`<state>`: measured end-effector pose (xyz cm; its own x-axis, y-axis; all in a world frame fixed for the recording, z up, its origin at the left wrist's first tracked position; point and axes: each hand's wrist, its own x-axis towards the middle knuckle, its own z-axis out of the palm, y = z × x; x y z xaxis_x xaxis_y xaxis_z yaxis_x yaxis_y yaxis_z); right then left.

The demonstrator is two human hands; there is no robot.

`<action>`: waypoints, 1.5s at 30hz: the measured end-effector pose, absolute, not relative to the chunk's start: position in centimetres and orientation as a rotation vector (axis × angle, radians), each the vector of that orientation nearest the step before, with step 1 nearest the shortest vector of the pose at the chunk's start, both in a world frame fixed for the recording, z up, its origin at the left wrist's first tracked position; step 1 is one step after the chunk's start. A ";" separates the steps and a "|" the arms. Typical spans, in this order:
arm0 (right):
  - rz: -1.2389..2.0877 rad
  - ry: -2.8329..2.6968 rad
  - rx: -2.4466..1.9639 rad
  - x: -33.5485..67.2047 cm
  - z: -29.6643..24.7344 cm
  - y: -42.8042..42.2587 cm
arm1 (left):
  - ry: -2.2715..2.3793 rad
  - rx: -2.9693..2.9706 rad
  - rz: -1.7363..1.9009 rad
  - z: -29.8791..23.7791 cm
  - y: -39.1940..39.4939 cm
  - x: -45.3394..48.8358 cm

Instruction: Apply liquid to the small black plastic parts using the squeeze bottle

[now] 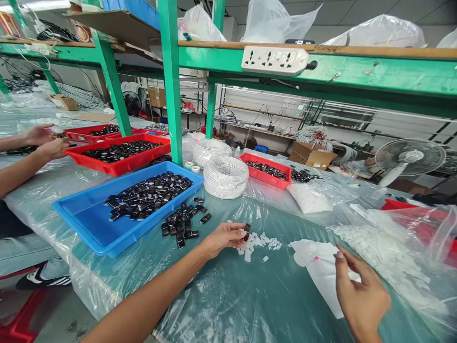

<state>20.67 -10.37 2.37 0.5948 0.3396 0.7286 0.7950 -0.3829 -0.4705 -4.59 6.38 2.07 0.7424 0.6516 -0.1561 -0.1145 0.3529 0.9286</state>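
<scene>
My left hand (226, 238) pinches a small black rectangular casing (247, 232) between thumb and fingers, just above a scatter of small white pieces (252, 245). In my right hand (362, 290) a thin pink-tipped stick (321, 259) is held between thumb and forefinger. Its tip is over a white sheet (323, 281) lying on the table. To the left of my left hand, several loose black casings (180, 224) lie beside a blue tray (82, 221), which holds a heap of the same casings.
Red trays (117, 169) of black parts stand behind the blue one. Coils of white cable (225, 177), another red tray (266, 170) and plastic bags (309, 197) stand farther back. A green post (170, 85) rises from the table. Another person's hands (50, 143) work at left.
</scene>
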 end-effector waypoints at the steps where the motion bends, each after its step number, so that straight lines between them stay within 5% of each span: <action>1: -0.659 -0.918 -2.047 21.5 2.1 -10.3 | 0.560 1.100 0.519 2.1 6.2 -4.5; 12: -0.408 -1.574 -2.272 28.0 -4.9 -9.4 | 0.579 1.050 0.471 2.2 5.0 -4.0; 45: -0.356 -1.593 -2.331 26.7 -4.0 -9.2 | 0.487 1.369 0.644 1.4 3.9 -3.2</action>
<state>26.68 -9.16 -3.96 0.3563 0.8608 0.3634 0.9336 -0.3436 -0.1016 -3.21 3.93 1.35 0.7373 0.6738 0.0489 -0.1361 0.0773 0.9877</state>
